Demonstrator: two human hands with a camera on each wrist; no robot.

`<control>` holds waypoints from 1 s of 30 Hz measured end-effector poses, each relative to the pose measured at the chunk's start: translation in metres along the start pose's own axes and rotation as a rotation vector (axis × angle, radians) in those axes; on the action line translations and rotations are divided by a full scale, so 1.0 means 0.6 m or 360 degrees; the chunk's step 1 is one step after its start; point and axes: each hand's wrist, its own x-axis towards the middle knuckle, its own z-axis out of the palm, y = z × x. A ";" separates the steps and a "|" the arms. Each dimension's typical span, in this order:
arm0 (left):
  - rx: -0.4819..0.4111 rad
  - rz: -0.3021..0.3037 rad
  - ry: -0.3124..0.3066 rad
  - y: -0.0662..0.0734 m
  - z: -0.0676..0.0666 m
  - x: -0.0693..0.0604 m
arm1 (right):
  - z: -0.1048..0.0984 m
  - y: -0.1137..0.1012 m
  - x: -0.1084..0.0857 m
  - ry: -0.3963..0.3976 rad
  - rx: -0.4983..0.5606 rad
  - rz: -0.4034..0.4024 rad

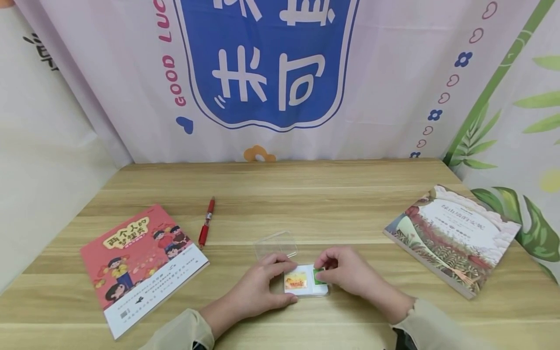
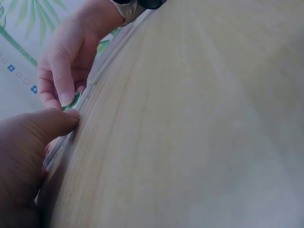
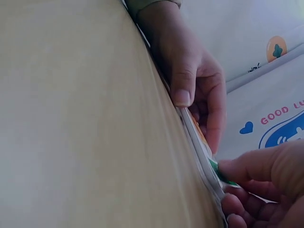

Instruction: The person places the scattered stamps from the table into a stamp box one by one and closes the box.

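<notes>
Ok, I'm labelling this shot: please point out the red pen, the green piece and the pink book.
Red pen (image 1: 207,221): head view, middle of its barrel.
Green piece (image 1: 317,274): head view, its uncovered part.
Pink book (image 1: 143,267): head view, middle of its cover.

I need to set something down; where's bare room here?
The table's bare behind the clear cover, between the pen and the flowery book; another patch lies between that book and the right hand. It's crowded around the small box, with the left hand and cover close by, and tight between pen and red book.
</notes>
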 end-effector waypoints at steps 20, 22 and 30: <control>0.0011 0.0048 0.0028 -0.001 0.002 -0.001 | 0.015 -0.008 0.004 0.0141 -0.0230 -0.0012; 0.0010 0.0056 0.0032 0.001 0.002 -0.001 | 0.009 -0.009 0.005 0.0139 -0.0213 -0.0009; 0.0154 0.0167 0.0177 0.025 -0.033 0.001 | -0.034 -0.022 0.032 0.0038 -0.0181 -0.0164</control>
